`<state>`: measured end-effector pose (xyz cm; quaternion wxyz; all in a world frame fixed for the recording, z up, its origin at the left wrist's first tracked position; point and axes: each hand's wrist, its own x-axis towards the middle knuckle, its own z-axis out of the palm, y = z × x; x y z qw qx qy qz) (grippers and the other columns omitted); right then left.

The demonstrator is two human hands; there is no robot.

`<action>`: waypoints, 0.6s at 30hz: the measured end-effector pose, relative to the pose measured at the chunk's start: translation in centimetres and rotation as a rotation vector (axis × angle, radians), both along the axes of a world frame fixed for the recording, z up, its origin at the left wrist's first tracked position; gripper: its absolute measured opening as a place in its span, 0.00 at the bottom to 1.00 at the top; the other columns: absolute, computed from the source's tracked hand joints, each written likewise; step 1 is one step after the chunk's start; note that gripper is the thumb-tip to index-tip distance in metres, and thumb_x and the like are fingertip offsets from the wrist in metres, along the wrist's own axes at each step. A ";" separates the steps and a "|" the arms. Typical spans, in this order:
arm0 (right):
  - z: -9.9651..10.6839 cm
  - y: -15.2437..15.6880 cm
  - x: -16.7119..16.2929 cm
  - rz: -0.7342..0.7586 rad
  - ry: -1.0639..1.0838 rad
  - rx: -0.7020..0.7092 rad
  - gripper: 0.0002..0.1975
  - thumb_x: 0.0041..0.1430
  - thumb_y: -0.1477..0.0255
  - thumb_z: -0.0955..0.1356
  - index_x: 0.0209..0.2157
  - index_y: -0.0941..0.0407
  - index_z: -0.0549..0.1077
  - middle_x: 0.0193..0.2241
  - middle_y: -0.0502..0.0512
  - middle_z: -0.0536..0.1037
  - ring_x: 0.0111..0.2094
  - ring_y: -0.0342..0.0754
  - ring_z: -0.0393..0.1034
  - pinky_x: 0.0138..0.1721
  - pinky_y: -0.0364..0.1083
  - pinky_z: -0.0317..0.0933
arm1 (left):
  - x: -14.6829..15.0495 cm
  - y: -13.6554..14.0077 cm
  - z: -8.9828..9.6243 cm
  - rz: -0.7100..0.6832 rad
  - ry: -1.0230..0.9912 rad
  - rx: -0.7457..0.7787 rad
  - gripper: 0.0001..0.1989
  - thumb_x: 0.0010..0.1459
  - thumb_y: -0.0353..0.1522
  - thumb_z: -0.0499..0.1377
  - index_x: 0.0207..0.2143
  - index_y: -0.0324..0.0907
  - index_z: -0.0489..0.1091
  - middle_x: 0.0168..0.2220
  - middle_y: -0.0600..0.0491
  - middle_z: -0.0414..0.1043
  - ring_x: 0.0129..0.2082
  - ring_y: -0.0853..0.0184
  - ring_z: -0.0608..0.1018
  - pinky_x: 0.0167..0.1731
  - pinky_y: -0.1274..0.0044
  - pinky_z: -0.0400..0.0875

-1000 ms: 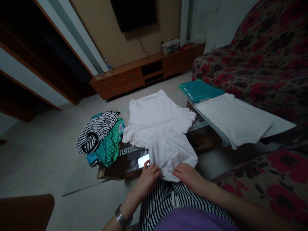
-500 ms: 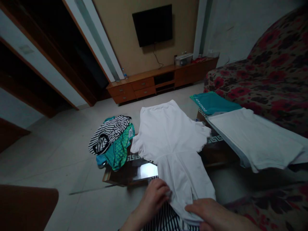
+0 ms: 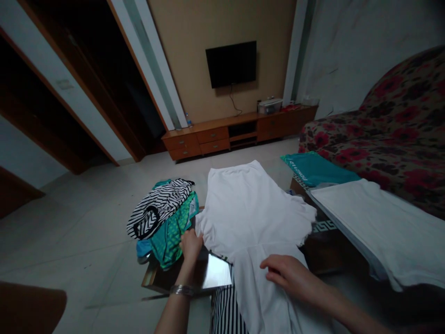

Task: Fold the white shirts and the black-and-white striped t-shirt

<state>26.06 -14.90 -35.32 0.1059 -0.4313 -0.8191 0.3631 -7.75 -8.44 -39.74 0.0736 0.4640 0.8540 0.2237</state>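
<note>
Where white cloth (image 3: 255, 204) spreads, the table (image 3: 168, 279) is hidden.

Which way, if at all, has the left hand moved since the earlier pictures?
Yes: against the table, the left hand has gone forward and left, from the near end of the white garment to its left-side sleeve.

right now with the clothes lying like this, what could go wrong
The white garment drapes over the near edge of the table, so the hanging part could drag the rest down or crease it. The clothes pile appears to jut past the table's left end, and the left hand is close beside it, so a bump might tip some of it onto the floor.
</note>
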 end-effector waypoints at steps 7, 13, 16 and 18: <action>-1.0 1.3 -0.3 -0.043 0.072 -0.015 0.14 0.60 0.71 0.63 0.43 0.54 0.78 0.41 0.56 0.80 0.43 0.50 0.73 0.46 0.46 0.62 | -1.6 0.4 -1.2 0.113 -0.900 0.349 0.10 0.43 0.33 0.61 0.29 0.37 0.70 0.26 0.48 0.75 0.26 0.62 0.76 0.26 0.75 0.69; -1.1 7.5 -3.8 -0.002 0.161 0.026 0.15 0.55 0.76 0.64 0.42 0.56 0.78 0.39 0.55 0.80 0.40 0.47 0.73 0.43 0.44 0.63 | -0.9 -1.1 -2.3 0.199 -1.133 0.515 0.15 0.40 0.34 0.64 0.32 0.36 0.70 0.26 0.52 0.75 0.23 0.68 0.74 0.24 0.77 0.69; -0.9 12.5 -8.4 0.021 0.177 -0.002 0.16 0.55 0.77 0.64 0.44 0.59 0.77 0.34 0.55 0.80 0.35 0.45 0.73 0.38 0.42 0.64 | -0.5 -1.7 -2.1 0.213 -1.201 0.541 0.18 0.40 0.34 0.65 0.35 0.36 0.71 0.30 0.51 0.76 0.26 0.67 0.76 0.27 0.77 0.70; -0.6 15.5 -12.2 0.015 0.158 -0.088 0.16 0.56 0.78 0.64 0.46 0.61 0.76 0.31 0.55 0.79 0.32 0.43 0.73 0.34 0.40 0.64 | 0.0 -2.0 -2.0 0.208 -1.234 0.563 0.19 0.41 0.34 0.65 0.37 0.36 0.71 0.32 0.50 0.76 0.27 0.68 0.76 0.28 0.77 0.70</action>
